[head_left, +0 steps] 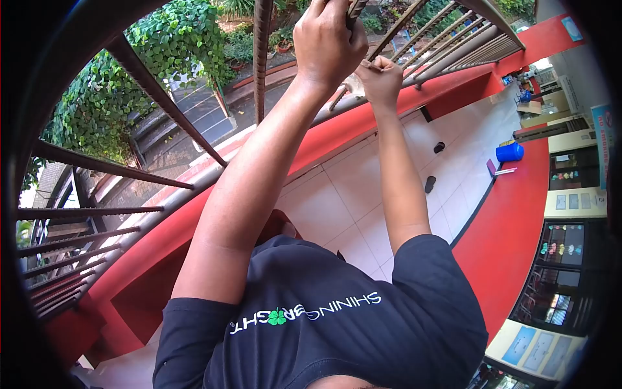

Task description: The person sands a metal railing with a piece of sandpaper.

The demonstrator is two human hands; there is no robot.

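Note:
My left hand [327,48] is raised at the top of the view, its fingers wrapped round a dark ribbed metal bar [355,9] of the railing. Just below and to the right, my right hand [381,81] is closed at another slanting railing bar [396,30]. A crumpled whitish piece that looks like cloth [354,85] shows beside its fingers, against that bar. Most of the right hand's fingers are turned away, so the exact grip is partly hidden. Both bars run down to a thick round bottom rail [324,115].
A red ledge [337,139] runs under the railing, with leafy plants [175,45] beyond. On the pale tiled floor [337,194] lie dark slippers [430,185]. To the right, a blue container [510,152] stands on a red ledge [518,214] beside windows.

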